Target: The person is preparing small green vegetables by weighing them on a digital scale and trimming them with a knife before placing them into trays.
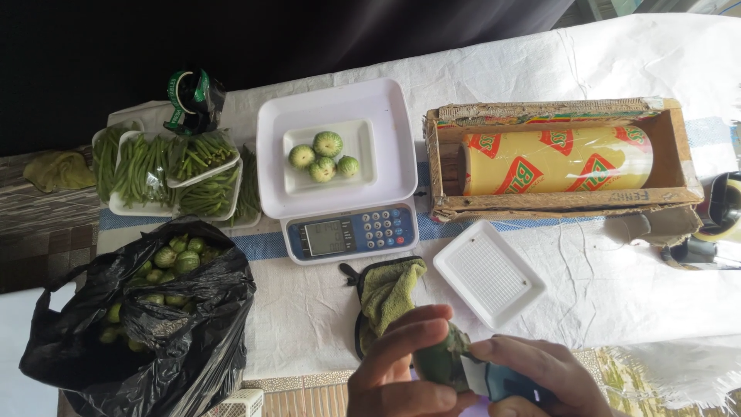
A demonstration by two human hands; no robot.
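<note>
Trimming step, as judged: left hand grip closed on 1 green eggplant, right hand grip closed on a small cutter at its stem; next needs a steady cut.

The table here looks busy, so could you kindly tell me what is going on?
A person's left hand holds a round green eggplant while the right hand works at its stem end with a small blade. Four more sit in a white tray on the digital scale. An empty white tray lies beside it, a black bag of eggplants and packed green beans to the left, a cling film roll in its box.
</note>
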